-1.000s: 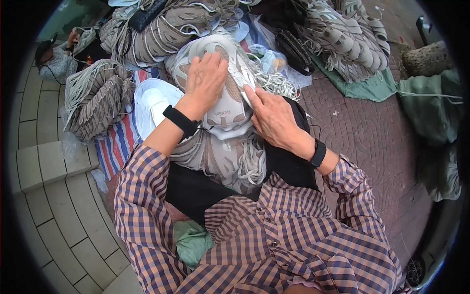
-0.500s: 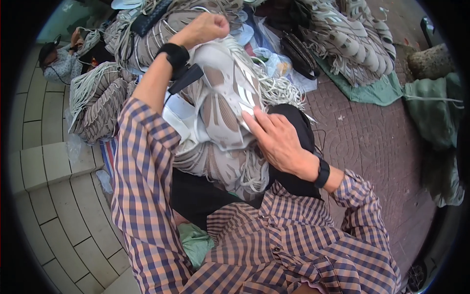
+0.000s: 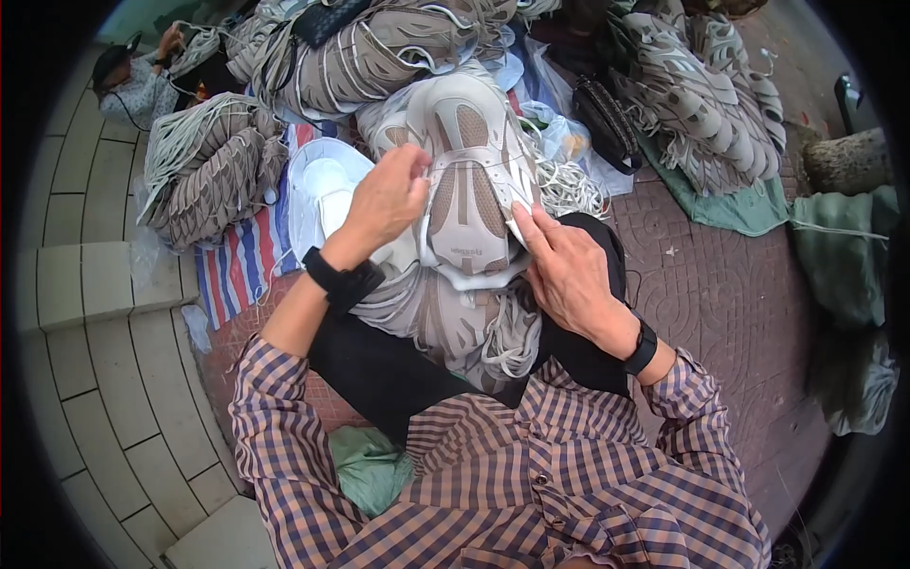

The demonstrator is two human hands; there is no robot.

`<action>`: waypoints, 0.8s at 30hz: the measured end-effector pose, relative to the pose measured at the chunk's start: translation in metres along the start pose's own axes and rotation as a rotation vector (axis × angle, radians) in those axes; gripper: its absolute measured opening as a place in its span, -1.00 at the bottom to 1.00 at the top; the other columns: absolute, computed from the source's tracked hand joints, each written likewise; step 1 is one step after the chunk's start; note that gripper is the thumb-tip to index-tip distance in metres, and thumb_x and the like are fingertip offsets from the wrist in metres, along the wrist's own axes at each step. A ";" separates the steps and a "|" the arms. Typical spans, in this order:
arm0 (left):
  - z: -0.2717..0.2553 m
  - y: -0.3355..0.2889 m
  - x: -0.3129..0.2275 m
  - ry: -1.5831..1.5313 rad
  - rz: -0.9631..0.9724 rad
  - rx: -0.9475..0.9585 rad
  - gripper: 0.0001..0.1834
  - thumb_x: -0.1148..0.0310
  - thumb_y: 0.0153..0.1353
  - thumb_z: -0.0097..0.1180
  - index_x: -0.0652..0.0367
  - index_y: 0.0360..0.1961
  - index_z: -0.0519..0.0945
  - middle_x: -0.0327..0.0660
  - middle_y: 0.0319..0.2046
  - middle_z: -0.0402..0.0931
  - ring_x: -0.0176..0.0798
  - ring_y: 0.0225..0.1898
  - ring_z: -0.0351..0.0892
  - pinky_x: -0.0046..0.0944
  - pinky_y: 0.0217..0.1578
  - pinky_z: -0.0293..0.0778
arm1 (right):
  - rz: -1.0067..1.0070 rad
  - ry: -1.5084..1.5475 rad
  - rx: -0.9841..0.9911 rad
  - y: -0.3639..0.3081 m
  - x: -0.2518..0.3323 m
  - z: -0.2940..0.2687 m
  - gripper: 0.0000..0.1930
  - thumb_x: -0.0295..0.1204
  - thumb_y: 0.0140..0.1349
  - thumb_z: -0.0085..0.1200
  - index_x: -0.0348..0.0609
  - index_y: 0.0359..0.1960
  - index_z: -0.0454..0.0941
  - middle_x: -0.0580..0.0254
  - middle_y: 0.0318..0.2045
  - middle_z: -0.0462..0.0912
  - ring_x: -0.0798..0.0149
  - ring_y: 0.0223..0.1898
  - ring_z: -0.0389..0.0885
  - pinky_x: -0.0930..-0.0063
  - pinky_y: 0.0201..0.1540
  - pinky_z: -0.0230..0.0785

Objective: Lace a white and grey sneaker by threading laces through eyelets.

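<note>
A white and beige shoe upper [image 3: 467, 213] lies over my knees, on top of a bundle of more uppers [image 3: 445, 327]. Along its left side my left hand [image 3: 391, 197] is closed, fingertips pinched close to the lacing area. Whatever sits in that pinch is too small to make out; a thin line like a thread seems to run from it across the upper. My right hand [image 3: 573, 270] grips the upper's right edge, index and middle fingers resting on top and the thumb hidden.
Tied bundles of uppers lie at the far left [image 3: 213, 175], the back [image 3: 379, 57] and the far right [image 3: 701, 95]. White laces [image 3: 573, 185] and a black bag [image 3: 607, 123] are beyond my right hand. Another person [image 3: 137, 81] sits at the far left. Striped sheeting [image 3: 237, 270] covers some paving.
My left hand has come down and toward me from beyond the upper to its left side. My right hand stays on the upper's right edge. The view has shifted slightly.
</note>
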State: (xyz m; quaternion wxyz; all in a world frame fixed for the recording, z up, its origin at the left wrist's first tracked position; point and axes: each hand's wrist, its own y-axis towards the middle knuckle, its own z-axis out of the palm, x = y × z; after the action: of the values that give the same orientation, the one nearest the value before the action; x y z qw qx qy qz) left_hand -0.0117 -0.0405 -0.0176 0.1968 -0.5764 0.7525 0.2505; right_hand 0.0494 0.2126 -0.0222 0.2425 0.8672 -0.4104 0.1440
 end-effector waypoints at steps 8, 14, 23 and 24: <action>-0.028 0.003 -0.004 -0.408 -0.326 0.323 -0.85 0.36 0.12 -0.09 0.23 -0.44 0.43 -0.18 -0.59 0.36 -0.18 -0.49 0.39 -0.25 -0.38 0.32 | 0.008 -0.037 -0.016 -0.001 0.001 0.000 -0.34 -0.55 -0.12 0.05 -0.19 0.15 0.21 -0.03 -0.05 0.37 0.12 -0.33 0.46 0.32 -0.23 0.27; -0.043 0.006 -0.028 -0.077 0.017 0.180 -0.84 0.33 0.00 -0.01 0.21 -0.55 0.45 -0.15 -0.54 0.34 -0.14 -0.39 0.34 -0.23 -0.36 0.28 | 0.009 -0.012 -0.015 0.001 0.000 -0.002 -0.34 -0.56 -0.12 0.04 -0.19 0.14 0.21 -0.03 -0.05 0.37 0.12 -0.34 0.46 0.32 -0.23 0.27; -0.048 0.129 -0.019 -0.701 -0.320 0.499 -0.86 0.35 0.07 0.03 0.11 -0.59 0.48 -0.50 -0.69 0.23 -0.57 -0.69 0.10 -0.51 -0.68 0.00 | -0.032 -0.021 0.021 -0.008 0.001 -0.002 -0.35 -0.57 -0.13 0.00 -0.20 0.14 0.24 -0.05 -0.01 0.36 0.08 -0.21 0.43 0.34 -0.09 0.25; -0.038 0.144 -0.004 -0.692 -0.377 0.515 -0.86 0.36 0.07 0.02 0.13 -0.58 0.48 -0.49 -0.71 0.21 -0.56 -0.70 0.08 -0.52 -0.70 -0.04 | -0.028 -0.001 0.015 -0.007 0.000 -0.002 -0.36 -0.58 -0.12 0.00 -0.20 0.14 0.24 -0.05 0.00 0.36 0.07 -0.21 0.43 0.33 -0.10 0.26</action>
State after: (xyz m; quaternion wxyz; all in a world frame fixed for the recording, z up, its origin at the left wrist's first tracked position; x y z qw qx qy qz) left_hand -0.1504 -0.0295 0.0367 0.6148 -0.5181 0.5625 0.1929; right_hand 0.0549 0.2179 -0.0223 0.2377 0.8748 -0.3971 0.1430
